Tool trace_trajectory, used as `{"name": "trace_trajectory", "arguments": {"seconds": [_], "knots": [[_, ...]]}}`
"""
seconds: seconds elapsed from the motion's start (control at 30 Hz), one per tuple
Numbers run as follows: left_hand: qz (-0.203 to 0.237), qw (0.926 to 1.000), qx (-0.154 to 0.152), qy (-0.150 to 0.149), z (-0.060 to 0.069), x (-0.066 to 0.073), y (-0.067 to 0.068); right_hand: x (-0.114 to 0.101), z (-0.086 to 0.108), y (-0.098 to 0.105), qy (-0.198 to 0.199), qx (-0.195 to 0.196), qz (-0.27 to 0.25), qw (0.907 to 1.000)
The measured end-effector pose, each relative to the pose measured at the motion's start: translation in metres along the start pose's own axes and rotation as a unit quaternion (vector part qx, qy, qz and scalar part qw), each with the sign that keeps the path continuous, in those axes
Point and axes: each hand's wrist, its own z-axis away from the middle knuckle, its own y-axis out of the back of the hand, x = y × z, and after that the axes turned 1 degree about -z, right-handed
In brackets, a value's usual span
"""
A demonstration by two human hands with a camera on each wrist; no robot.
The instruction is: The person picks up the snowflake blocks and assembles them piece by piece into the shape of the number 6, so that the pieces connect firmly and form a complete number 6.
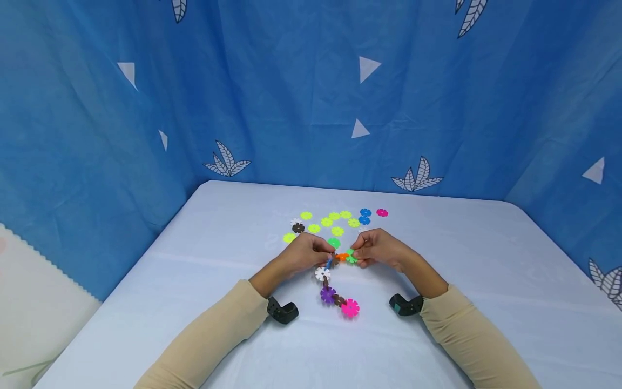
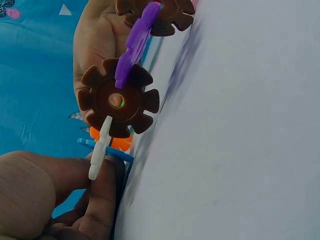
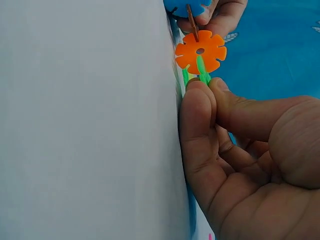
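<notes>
A chain of slotted plastic flower discs curves between the hands. From its near end run a pink disc [image 1: 350,308], a brown disc, a purple disc [image 1: 328,295], another brown one [image 2: 92,102], then a white disc [image 1: 322,274] and a blue disc [image 2: 122,154]. Beyond these, a brown disc joins an orange disc [image 3: 212,47]. My left hand [image 1: 306,253] pinches the chain around the blue disc; its fingers partly hide the exact grip. Between thumb and index finger, my right hand [image 1: 381,248] pinches a green disc [image 1: 352,256], whose edge meets the orange one.
Loose discs lie beyond the hands on the white-covered table [image 1: 194,302]: several yellow ones [image 1: 314,228], a green one [image 1: 333,242], blue ones [image 1: 365,212], a pink one [image 1: 382,213], a dark brown one [image 1: 298,228] and white ones. A blue curtain [image 1: 301,97] hangs behind.
</notes>
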Motion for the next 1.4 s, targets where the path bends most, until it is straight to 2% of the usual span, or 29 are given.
{"name": "trace_trajectory", "arguments": {"seconds": [0.27,0.4,0.73,0.83,0.97,1.07,1.13,1.2,1.27,1.33,1.4], "knots": [[0.010,0.9999,-0.010,0.006,0.000,-0.003,0.003,0.002,-0.001,-0.001,-0.012,-0.011,-0.026,0.9995],[0.012,0.9998,-0.018,0.001,0.001,-0.002,0.005,0.001,0.000,-0.001,-0.007,-0.014,-0.020,0.9997],[0.009,0.9998,-0.001,0.020,0.000,0.000,0.007,-0.008,-0.002,-0.009,-0.022,0.014,-0.001,0.9997],[-0.005,0.9998,-0.017,0.009,0.000,0.000,0.006,-0.006,-0.001,-0.008,-0.031,0.010,0.003,0.9995],[-0.026,0.9988,-0.038,-0.016,0.000,0.000,0.005,-0.002,0.001,-0.001,-0.020,-0.017,0.009,0.9996],[-0.028,0.9986,-0.040,-0.018,0.000,0.000,0.006,0.001,0.003,0.006,-0.007,-0.034,0.004,0.9994],[-0.027,0.9987,-0.041,-0.015,0.000,-0.001,0.006,0.002,0.003,0.011,-0.002,-0.027,0.010,0.9996],[-0.022,0.9988,-0.042,-0.011,0.000,-0.002,0.006,0.003,0.003,0.016,0.003,0.006,0.047,0.9989],[-0.014,0.9990,-0.042,-0.007,-0.001,-0.003,0.006,0.004,0.004,0.022,0.014,0.048,0.119,0.9916],[-0.003,0.9992,-0.040,-0.002,-0.001,-0.004,0.005,0.004,0.005,0.026,0.016,0.088,0.203,0.9752],[0.010,0.9991,-0.040,0.004,-0.001,-0.004,0.005,0.004,0.007,0.030,0.014,0.108,0.274,0.9556]]}}
